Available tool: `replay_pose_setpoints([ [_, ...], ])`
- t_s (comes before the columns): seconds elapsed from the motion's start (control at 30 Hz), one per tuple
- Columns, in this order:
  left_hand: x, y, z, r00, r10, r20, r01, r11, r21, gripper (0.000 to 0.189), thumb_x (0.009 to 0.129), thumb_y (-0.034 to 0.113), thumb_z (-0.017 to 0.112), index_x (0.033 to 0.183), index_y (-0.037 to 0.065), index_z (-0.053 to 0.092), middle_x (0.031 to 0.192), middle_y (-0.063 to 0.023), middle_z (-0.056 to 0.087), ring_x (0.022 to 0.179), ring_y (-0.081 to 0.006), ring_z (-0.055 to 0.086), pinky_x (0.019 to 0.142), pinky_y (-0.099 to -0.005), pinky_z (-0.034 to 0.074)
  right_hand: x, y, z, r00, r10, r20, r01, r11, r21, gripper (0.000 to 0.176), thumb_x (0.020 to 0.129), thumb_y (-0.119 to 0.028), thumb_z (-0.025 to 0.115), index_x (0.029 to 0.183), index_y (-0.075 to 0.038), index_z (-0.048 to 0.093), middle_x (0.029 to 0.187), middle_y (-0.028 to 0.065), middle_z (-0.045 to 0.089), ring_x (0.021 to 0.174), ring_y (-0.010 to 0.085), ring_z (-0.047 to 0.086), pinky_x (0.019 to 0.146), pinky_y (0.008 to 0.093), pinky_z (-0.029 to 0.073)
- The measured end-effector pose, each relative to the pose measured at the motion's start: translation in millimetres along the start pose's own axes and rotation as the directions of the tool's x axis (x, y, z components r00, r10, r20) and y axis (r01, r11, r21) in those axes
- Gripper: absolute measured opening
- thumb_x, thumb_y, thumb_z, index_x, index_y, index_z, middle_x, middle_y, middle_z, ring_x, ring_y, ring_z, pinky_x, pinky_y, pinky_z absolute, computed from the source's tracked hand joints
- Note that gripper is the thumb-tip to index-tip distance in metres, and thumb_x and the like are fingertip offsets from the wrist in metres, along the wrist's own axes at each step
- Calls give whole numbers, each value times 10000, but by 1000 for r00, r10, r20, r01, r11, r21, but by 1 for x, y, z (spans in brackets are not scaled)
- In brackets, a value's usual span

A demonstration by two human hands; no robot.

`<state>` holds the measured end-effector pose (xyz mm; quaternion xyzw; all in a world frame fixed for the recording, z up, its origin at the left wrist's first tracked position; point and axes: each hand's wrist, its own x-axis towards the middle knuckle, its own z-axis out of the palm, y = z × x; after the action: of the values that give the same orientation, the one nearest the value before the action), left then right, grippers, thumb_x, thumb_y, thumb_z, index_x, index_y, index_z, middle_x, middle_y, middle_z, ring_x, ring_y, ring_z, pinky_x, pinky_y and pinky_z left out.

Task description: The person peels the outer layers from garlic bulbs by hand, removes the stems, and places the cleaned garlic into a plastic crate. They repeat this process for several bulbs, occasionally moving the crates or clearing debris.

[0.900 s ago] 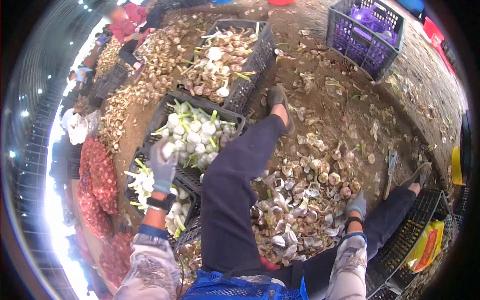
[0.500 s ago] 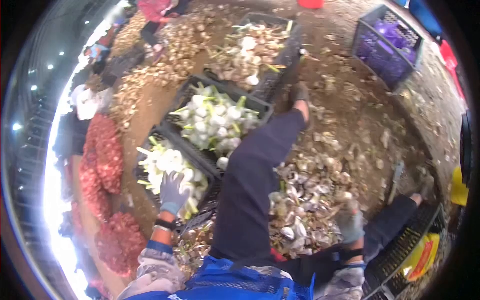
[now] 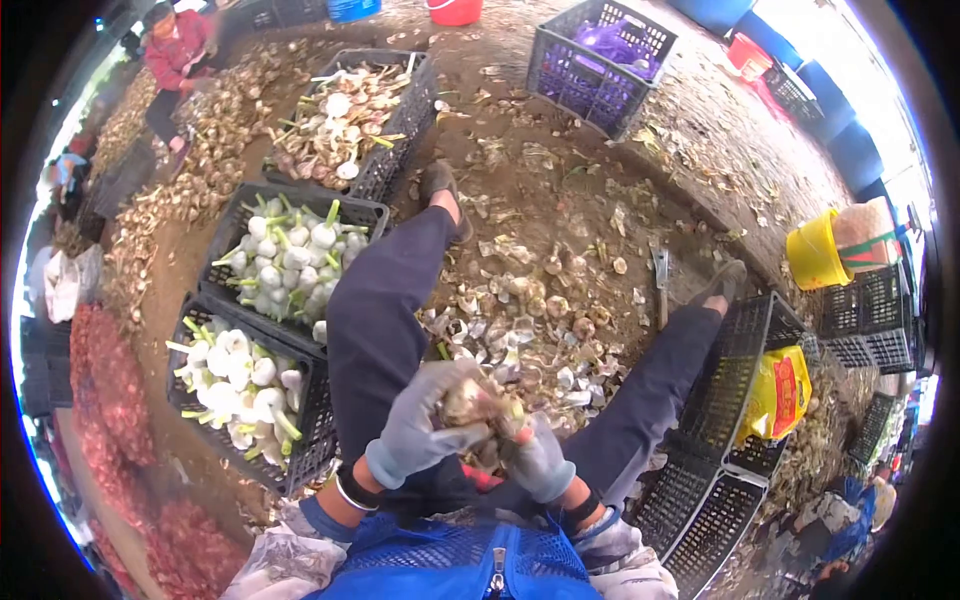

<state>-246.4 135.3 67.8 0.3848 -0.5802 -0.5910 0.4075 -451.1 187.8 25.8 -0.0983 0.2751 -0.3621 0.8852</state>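
Observation:
In front of my lap, my left hand point(image 3: 425, 425), in a grey glove, is closed around an unpeeled garlic bulb point(image 3: 468, 400) with brownish, dirty skin. Close against it, my right hand point(image 3: 540, 462), also gloved, has its fingers closed on the bulb's other side; a fingertip shows through the glove. Whether a second bulb is between the hands I cannot make out. Left of my legs stands a black crate point(image 3: 318, 425) with clean white garlic point(image 3: 240, 375). Loose garlic and papery skins point(image 3: 520, 340) cover the ground between my legs.
A second crate of peeled garlic point(image 3: 290, 255) and a crate of rougher bulbs point(image 3: 340, 125) stand beyond. A hatchet-like tool point(image 3: 661, 285) lies by my right leg. Black crates point(image 3: 715, 500) with a yellow bag point(image 3: 775, 395) are at right. A person point(image 3: 175, 65) sits far left.
My left hand has left the crate of white garlic, and my right hand has come off the ground pile. Both now meet at a bulb before my lap. The view has swung right.

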Motion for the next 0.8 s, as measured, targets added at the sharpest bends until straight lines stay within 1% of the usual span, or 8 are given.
replay_pose_setpoints([
  [0.03,-3,-1,3,992,29,-123,-27,1000,16,741,739,194,866,1359,31,494,1275,-131,548,1214,-272,538,1029,-377,445,-5,-7,4,994,-94,-54,67,925,-373,481,983,-307,596,1353,-21,481,1179,50,627,928,84,599,771,240,503],
  [0.13,-3,13,6,955,272,-119,-181,852,492,734,660,195,914,1276,41,547,1214,-139,554,1141,-283,566,1001,-384,458,-7,-1,44,908,-371,-195,348,926,-145,458,995,-302,584,1332,-3,503,1165,65,638,892,63,588,735,201,489],
  [0.17,-5,13,10,956,283,-75,-196,809,555,797,603,229,936,1281,50,557,1228,-160,553,1125,-316,572,991,-399,465,-5,-1,46,881,-456,-127,437,887,-150,402,988,-270,610,1283,-3,553,1124,66,656,914,79,604,768,225,510],
  [0.27,-12,11,20,964,262,36,-226,745,628,837,574,273,940,1287,48,563,1252,-170,546,1128,-333,568,993,-414,468,0,6,60,820,-500,-279,427,858,-284,355,970,-209,644,1251,2,588,1091,48,665,935,97,620,817,246,520],
  [0.3,-13,14,22,970,241,17,-199,760,619,851,554,298,941,1281,47,576,1247,-169,564,1123,-337,577,986,-418,479,-1,2,68,828,-490,-272,461,871,-169,301,959,-144,657,1218,5,618,1090,36,664,967,109,624,851,270,525],
  [0.4,-13,19,21,972,233,-34,-174,808,563,856,549,330,942,1272,42,584,1221,-158,590,1106,-325,599,960,-405,499,-6,3,61,863,-439,-249,373,887,-272,245,968,-125,640,1172,11,649,1065,34,672,944,105,622,828,266,525],
  [0.5,-14,16,20,962,272,-27,-206,787,581,862,548,355,943,1266,37,588,1184,-152,614,1077,-318,621,934,-395,514,-7,6,60,869,-406,-282,373,913,-166,216,966,-110,638,1135,20,670,1046,33,678,936,108,620,827,267,518],
  [0.8,-19,6,15,989,150,-15,-131,904,406,883,582,362,952,1278,-21,567,1170,-124,628,1071,-228,626,933,-334,497,-11,8,47,802,-570,-178,396,731,-555,157,958,-92,632,1051,4,716,975,37,687,887,87,612,791,249,501],
])
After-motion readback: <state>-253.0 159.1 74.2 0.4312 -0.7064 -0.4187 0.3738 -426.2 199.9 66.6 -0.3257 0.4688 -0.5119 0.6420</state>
